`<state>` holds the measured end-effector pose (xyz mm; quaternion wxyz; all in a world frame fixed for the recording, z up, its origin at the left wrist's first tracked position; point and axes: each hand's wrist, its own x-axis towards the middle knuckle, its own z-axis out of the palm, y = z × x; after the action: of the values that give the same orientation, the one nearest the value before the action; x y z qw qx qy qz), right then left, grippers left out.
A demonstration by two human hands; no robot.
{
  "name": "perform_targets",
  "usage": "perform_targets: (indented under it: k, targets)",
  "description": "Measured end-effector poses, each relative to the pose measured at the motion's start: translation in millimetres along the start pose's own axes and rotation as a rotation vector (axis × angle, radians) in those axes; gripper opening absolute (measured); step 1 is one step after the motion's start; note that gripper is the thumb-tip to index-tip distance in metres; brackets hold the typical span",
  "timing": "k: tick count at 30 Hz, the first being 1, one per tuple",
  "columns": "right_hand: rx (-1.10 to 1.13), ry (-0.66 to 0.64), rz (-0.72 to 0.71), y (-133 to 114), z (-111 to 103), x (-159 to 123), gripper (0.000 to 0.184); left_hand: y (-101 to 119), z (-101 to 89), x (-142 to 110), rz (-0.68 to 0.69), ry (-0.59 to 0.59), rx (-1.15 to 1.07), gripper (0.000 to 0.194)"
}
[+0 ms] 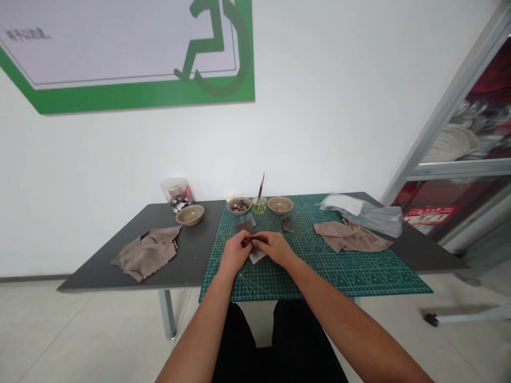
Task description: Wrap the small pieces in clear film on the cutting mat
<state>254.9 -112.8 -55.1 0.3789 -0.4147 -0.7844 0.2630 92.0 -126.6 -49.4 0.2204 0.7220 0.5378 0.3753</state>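
My left hand point(237, 250) and my right hand point(275, 246) meet over the green cutting mat point(319, 271). Fingertips of both are pinched around a small dark brown piece point(255, 239), mostly covered by the fingers, so its kind is unclear. Beneath them a grey patterned sheet point(257, 255) lies on the mat. Just beyond is a flat brown sheet point(245, 226), with a grey-blue one point(249, 218) behind it. To the right of my hands lies a dark grey sheet in clear film point(287, 223).
Behind the hands stand a bowl of small dark pieces point(239, 206), a glass jar point(259, 205) holding a brush point(261, 186), and another bowl point(280, 205). Brown cloths point(149, 251) lie on both sides. At left are a third bowl point(190, 215) and clear tub point(176, 194); a plastic bag point(363, 213) lies right.
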Motion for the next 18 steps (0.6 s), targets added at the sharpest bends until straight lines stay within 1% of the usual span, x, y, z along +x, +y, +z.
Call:
perform_targets:
  k: [3,6,8,10,12,14,18]
  targets:
    - [-0.093,-0.021,-0.012,-1.2,-2.1,-3.0,0.017,5.8,-2.6,-6.3,0.008,-0.099,0.17,0.017]
    - [-0.197,-0.042,-0.069,-1.3,-2.0,-9.2,0.011,10.7,-5.2,-19.8,0.038,-0.177,0.278,0.025]
    - [-0.241,-0.058,-0.111,-1.3,-0.9,-14.5,0.008,13.0,-5.5,-29.6,0.092,-0.168,0.342,0.025]
    - [-0.257,-0.046,-0.133,-2.2,0.2,-20.1,0.007,15.1,-4.8,-36.7,0.08,-0.096,0.448,0.019]
    - [-0.263,-0.03,-0.144,-4.3,0.7,-26.0,0.007,17.5,-3.9,-39.9,0.044,-0.07,0.548,0.015]
    - [-0.274,-0.045,-0.17,-7.3,0.3,-31.3,0.007,19.9,-3.6,-39.9,0.029,-0.099,0.604,0.015]
    - [-0.303,-0.106,-0.216,-12.6,-1.5,-36.7,0.005,23.6,-6.2,-40.8,0.06,-0.12,0.609,0.019]
